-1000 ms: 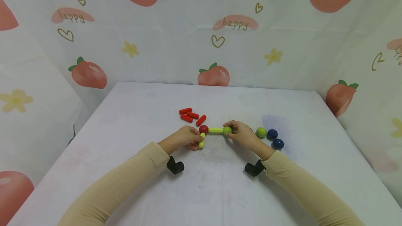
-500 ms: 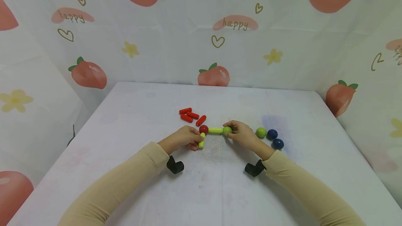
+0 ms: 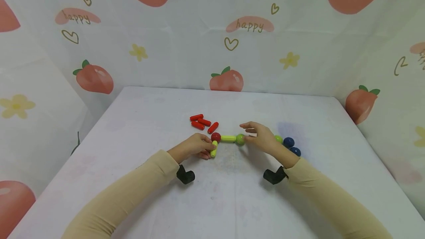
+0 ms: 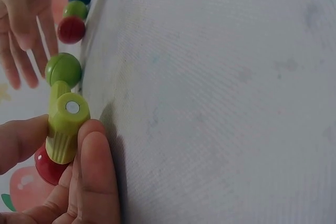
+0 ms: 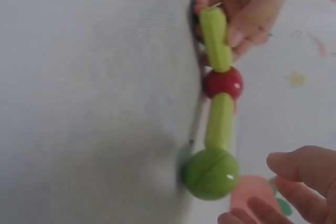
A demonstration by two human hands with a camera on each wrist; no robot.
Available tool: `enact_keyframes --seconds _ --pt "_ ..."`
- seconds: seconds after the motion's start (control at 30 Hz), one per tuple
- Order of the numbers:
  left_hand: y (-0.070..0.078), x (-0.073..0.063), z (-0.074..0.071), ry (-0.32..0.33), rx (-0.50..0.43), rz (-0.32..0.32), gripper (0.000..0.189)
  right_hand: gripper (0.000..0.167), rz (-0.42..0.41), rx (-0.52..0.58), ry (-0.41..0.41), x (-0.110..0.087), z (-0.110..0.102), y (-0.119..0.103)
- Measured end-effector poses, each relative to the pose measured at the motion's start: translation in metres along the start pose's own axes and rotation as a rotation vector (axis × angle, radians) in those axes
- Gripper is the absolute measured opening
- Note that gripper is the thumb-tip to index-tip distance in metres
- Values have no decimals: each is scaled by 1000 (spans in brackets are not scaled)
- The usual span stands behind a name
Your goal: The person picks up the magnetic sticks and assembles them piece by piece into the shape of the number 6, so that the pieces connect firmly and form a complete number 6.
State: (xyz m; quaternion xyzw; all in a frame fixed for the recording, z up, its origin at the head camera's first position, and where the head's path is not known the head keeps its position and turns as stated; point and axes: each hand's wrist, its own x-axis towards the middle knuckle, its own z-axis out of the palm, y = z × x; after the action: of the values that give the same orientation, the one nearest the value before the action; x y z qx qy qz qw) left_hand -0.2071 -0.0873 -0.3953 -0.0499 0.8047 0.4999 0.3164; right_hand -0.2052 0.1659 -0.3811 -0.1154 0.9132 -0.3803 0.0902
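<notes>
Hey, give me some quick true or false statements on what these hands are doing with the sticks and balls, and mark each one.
1. The left hand pinches a yellow-green stick. True.
2. A red ball sits between that piece and a second yellow-green stick. True.
3. The right hand grips the green ball at the far end of the second stick. False: it holds nothing, and the right wrist view shows a gap between thumb and ball.
4. Four red sticks lie farther from the person than the held stick. True.
5. The two blue balls lie to the person's left of the red sticks. False: they lie to the right.
</notes>
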Motion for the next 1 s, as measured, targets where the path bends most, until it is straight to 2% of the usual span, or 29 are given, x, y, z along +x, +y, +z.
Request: enact_keyframes --seconds 0.33,0.6,0.83,1.0 --pt "-1 1 0 7 -4 1 32 46 -29 104 55 -23 -41 2" --pt "-1 -1 1 6 -1 10 31 47 -13 80 150 -48 -67 17" --pt "0 -2 2 8 -4 4 31 48 18 57 214 -69 -79 39" --pt "1 -3 1 8 -10 3 31 45 -15 63 270 -82 -79 55"
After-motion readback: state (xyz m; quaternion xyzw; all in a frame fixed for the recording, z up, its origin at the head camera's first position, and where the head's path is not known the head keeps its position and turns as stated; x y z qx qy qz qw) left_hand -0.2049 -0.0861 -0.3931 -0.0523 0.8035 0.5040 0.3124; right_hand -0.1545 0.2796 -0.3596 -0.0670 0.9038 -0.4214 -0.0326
